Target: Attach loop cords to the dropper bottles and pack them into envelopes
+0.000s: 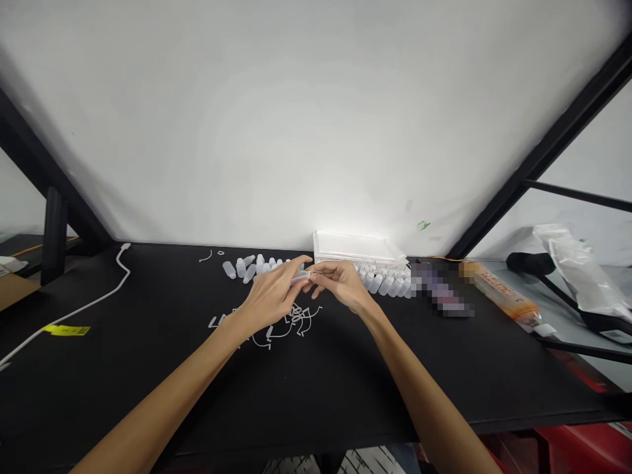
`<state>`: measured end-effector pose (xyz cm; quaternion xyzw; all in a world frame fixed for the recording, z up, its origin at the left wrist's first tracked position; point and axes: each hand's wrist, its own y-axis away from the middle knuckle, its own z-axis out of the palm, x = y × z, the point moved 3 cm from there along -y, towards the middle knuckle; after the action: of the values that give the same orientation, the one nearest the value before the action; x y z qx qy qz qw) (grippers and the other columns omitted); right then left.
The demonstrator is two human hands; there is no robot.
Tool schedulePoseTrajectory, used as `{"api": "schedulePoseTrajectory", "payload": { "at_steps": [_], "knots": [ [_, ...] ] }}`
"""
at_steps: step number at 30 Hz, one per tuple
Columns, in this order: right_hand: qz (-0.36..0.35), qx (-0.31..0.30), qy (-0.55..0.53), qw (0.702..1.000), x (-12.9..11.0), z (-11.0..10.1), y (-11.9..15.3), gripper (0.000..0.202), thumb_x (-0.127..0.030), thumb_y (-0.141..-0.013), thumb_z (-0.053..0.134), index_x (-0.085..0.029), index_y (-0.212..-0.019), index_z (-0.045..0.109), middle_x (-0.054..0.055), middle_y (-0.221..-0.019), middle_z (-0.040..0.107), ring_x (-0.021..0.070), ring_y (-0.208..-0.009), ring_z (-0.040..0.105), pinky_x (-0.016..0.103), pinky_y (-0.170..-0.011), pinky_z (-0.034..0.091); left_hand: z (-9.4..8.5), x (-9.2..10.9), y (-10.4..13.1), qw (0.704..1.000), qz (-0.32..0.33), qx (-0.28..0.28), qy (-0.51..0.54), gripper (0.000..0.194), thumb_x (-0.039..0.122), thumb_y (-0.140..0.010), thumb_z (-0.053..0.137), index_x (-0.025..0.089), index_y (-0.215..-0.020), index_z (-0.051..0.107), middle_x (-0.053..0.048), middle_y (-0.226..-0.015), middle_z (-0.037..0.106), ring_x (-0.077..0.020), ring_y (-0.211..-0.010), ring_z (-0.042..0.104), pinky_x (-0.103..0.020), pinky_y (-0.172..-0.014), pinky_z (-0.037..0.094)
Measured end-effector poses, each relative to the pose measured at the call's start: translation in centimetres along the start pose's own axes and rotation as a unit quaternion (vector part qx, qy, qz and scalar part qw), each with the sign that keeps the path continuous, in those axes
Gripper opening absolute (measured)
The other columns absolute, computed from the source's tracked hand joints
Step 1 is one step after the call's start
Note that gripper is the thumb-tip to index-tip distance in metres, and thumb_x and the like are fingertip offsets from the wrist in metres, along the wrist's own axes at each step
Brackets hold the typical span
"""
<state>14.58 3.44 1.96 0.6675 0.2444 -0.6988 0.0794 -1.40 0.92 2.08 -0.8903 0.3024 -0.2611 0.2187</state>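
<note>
My left hand (271, 289) is closed around a small translucent white plastic bottle (300, 277), held sideways above the black table with its narrow end to the right. At that end my right hand (340, 280) pinches with thumb and fingers; what lies between them is too small to tell. Below the hands lies a loose tangle of thin white plastic strips (279, 334). Behind my left hand several similar bottles (241, 267) stand or lie in a loose group. More bottles (388, 284) stand in close rows beyond my right hand.
A stack of white flat sheets or trays (358, 247) lies against the wall. To the right are a blurred-out purple item (442, 289) and an orange-and-clear package (503, 296). A white cable (93, 301) with a yellow tag (69, 330) crosses the left side. Black frame bars slope at both sides.
</note>
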Motion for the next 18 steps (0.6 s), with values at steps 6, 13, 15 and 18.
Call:
{"api": "schedulePoseTrajectory", "payload": {
  "at_steps": [6, 13, 15, 18],
  "knots": [
    [-0.029, 0.026, 0.017, 0.999, -0.1, 0.0, -0.1, 0.027, -0.036, -0.076, 0.073, -0.016, -0.092, 0.074, 0.006, -0.077, 0.071, 0.019, -0.075, 0.069, 0.031, -0.059, 0.059, -0.1, -0.7, -0.2, 0.999, -0.024, 0.022, -0.008, 0.035, 0.037, -0.098, 0.04, 0.02, -0.128, 0.05, -0.005, -0.099, 0.067, -0.0158, -0.072, 0.062, -0.027, -0.062, 0.045],
    [-0.067, 0.052, 0.04, 0.996, 0.0, 0.4, 0.0, 0.027, -0.036, -0.075, 0.073, -0.017, -0.094, 0.073, 0.006, -0.084, 0.07, 0.0203, -0.081, 0.069, 0.036, -0.065, 0.062, -0.9, -0.9, -0.8, 0.99, -0.04, 0.008, 0.134, 0.027, 0.034, -0.096, 0.047, 0.019, -0.108, 0.067, -0.004, -0.089, 0.064, -0.0125, -0.068, 0.056, -0.025, -0.058, 0.046],
    [-0.072, 0.056, 0.038, 0.995, -0.2, 0.5, 0.2, 0.026, -0.036, -0.075, 0.073, -0.017, -0.094, 0.073, 0.006, -0.084, 0.07, 0.0207, -0.082, 0.069, 0.037, -0.067, 0.062, -1.2, -0.7, -0.8, 0.988, -0.027, 0.016, 0.151, 0.026, 0.033, -0.094, 0.051, 0.019, -0.107, 0.069, -0.004, -0.086, 0.064, -0.0124, -0.068, 0.056, -0.024, -0.056, 0.045],
    [-0.075, 0.071, 0.033, 0.994, -0.3, 0.6, 0.5, 0.025, -0.035, -0.074, 0.075, -0.017, -0.091, 0.074, 0.006, -0.086, 0.071, 0.0198, -0.08, 0.069, 0.037, -0.069, 0.062, -1.2, -0.5, -0.7, 0.988, -0.004, 0.02, 0.154, 0.025, 0.031, -0.094, 0.052, 0.02, -0.109, 0.069, -0.003, -0.084, 0.064, -0.0121, -0.068, 0.055, -0.023, -0.054, 0.044]
  ]
}}
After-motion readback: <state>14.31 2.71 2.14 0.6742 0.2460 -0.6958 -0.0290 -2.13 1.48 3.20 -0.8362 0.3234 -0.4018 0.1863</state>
